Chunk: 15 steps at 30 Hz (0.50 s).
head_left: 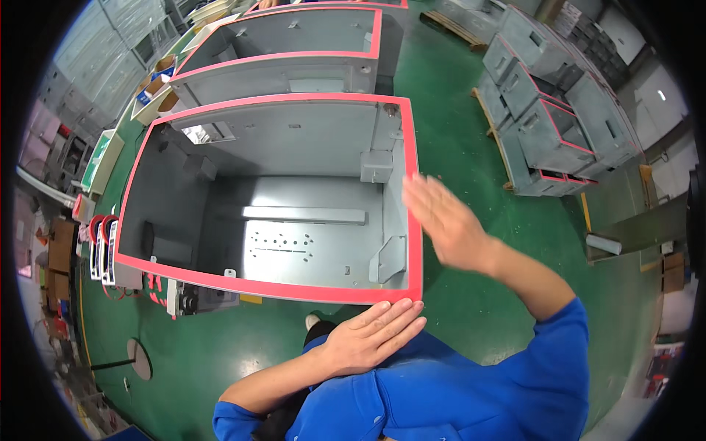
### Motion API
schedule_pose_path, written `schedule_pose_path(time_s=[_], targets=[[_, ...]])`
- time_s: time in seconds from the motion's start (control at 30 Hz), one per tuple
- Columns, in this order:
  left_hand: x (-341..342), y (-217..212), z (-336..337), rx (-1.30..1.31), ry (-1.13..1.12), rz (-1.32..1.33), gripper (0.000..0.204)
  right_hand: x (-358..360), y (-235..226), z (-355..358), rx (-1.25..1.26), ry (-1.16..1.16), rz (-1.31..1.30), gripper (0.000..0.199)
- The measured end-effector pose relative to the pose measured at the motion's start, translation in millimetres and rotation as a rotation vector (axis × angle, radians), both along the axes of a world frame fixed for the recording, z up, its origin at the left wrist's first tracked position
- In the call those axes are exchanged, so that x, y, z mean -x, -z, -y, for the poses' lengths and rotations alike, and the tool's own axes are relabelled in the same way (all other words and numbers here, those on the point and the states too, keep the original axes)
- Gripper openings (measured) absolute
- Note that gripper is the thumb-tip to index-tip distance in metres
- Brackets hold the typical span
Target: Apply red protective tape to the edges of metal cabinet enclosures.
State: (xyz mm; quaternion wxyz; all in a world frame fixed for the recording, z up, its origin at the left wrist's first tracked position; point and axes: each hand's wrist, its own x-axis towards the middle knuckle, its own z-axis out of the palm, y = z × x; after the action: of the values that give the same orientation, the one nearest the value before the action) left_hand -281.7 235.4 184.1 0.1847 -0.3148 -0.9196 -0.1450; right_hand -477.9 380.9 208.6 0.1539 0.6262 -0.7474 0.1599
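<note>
A large grey metal cabinet lies in front of me with its open side up. Pink tape runs all along its rim. My left hand lies flat with outstretched fingers at the near right corner, its fingertips on or right beside the taped edge. On the right side, my right hand is slightly blurred, fingers stretched out, the fingertips at the taped right edge. Neither hand holds anything that I can see. Inside the cabinet a metal bar crosses the floor panel, near a group of small holes.
Behind stands another grey cabinet with a pink rim; a person's hands show at the far top edge. Several grey housings are stacked on a pallet at right. A round-based stand is on the green floor at left.
</note>
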Motion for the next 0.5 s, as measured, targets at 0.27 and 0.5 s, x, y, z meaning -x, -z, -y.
schedule_pose_path(time_s=[0.27,0.5], targets=[[-80.4,8.8,128.8,-0.313,-0.218,-0.042,0.045,-144.7,-12.6,-24.2,-0.099,0.279,0.140,0.055],[-136.0,0.5,244.0,-0.312,-0.526,-0.184,0.045,-152.5,-27.4,10.7,-0.210,0.486,0.267,0.076]])
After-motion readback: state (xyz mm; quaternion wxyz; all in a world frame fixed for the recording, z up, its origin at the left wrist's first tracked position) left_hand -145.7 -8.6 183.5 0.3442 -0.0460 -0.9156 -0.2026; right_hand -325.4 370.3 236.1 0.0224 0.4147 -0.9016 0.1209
